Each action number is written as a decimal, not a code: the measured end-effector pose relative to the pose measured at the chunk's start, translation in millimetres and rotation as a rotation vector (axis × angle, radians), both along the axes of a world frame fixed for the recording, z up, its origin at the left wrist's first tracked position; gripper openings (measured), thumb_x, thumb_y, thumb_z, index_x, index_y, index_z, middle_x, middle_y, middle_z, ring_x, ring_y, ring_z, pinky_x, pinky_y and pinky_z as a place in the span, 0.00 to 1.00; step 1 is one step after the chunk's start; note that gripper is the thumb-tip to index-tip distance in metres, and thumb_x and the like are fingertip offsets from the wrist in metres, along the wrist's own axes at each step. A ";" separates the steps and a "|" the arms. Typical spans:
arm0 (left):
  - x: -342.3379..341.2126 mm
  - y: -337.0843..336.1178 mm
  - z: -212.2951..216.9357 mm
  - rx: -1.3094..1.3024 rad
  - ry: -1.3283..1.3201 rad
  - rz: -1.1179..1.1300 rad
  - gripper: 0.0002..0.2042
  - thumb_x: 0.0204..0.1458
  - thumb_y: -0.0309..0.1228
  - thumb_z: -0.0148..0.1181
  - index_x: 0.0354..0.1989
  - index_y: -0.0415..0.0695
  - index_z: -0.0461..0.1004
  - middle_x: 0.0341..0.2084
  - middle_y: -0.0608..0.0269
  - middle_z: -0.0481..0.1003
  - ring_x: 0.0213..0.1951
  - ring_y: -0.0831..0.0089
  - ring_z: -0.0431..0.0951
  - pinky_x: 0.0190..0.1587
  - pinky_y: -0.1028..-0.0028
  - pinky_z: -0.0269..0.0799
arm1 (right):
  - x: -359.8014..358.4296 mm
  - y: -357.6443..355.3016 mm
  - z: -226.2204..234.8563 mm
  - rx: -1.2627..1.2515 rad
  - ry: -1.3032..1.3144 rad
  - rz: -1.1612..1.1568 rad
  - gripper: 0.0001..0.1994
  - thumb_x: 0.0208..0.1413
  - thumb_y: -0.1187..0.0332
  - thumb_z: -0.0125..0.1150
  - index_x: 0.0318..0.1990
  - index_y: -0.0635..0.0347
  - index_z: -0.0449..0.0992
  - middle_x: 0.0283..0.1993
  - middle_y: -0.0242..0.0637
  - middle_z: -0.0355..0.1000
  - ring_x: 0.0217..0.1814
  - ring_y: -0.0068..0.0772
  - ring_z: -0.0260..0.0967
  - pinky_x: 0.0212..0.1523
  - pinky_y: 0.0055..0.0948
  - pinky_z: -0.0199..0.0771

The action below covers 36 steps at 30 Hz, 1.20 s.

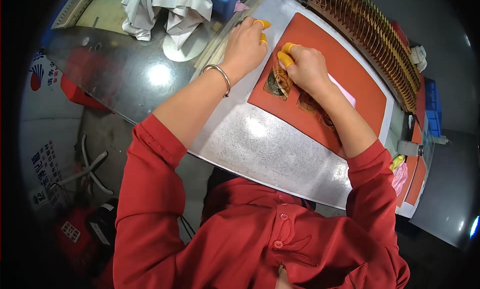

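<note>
Red shirt (245, 234) faces a metal table (250, 144), orange sheet (345, 54) atop, floor (118, 139) alongside.

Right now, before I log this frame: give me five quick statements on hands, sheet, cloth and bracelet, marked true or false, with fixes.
1. The right hand is over the red sheet. True.
2. The bracelet is on the right wrist. False: the bracelet is on the left wrist.
3. Both hands wear yellow finger cots. True.
4. The white cloth lies on the red sheet. False: the white cloth lies off it, at the upper left of the view.
5. The red sheet has nothing on it. False: patterned pieces lie on it.
</note>
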<state>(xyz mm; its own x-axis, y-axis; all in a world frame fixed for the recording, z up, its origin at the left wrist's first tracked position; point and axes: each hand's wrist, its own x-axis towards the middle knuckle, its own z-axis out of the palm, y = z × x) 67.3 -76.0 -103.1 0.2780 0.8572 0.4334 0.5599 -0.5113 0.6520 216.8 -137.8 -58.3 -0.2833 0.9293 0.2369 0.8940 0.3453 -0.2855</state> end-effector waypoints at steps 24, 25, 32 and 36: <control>-3.9 1.1 0.7 0.039 -0.014 -0.032 0.12 0.46 0.20 0.47 0.39 0.38 0.72 0.37 0.51 0.69 0.41 0.53 0.69 0.45 0.63 0.65 | 0.3 -42.0 1.7 -0.042 -0.063 0.150 0.02 0.41 0.74 0.54 0.22 0.61 0.71 0.23 0.44 0.70 0.26 0.47 0.70 0.25 0.43 0.69; -4.3 0.6 -0.2 0.041 -0.024 -0.030 0.13 0.43 0.20 0.49 0.39 0.39 0.72 0.37 0.52 0.69 0.40 0.53 0.69 0.44 0.62 0.65 | 1.7 -34.4 -0.9 -0.039 -0.091 0.104 0.02 0.41 0.73 0.54 0.22 0.61 0.71 0.23 0.44 0.70 0.26 0.48 0.70 0.26 0.43 0.69; -3.6 -0.4 4.1 -0.006 -0.004 -0.038 0.11 0.49 0.20 0.45 0.41 0.37 0.71 0.39 0.51 0.69 0.42 0.54 0.69 0.46 0.67 0.64 | -11.3 -17.6 -3.8 -0.045 -0.095 0.097 0.05 0.41 0.69 0.58 0.24 0.60 0.73 0.21 0.44 0.69 0.24 0.47 0.69 0.26 0.43 0.68; 4.9 2.9 0.2 0.006 -0.074 -0.079 0.15 0.40 0.18 0.50 0.40 0.39 0.72 0.37 0.51 0.69 0.40 0.52 0.69 0.45 0.61 0.64 | -20.3 -110.4 19.4 -0.200 0.019 0.493 0.04 0.37 0.72 0.57 0.24 0.60 0.72 0.18 0.41 0.64 0.20 0.43 0.66 0.22 0.38 0.67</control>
<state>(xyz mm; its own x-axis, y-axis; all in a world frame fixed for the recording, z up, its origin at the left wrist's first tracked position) 72.1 -73.1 -102.8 0.3120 0.8310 0.4605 0.4682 -0.5562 0.6866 196.5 -248.2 -38.9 -0.6956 0.7142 0.0780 0.6333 0.6607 -0.4030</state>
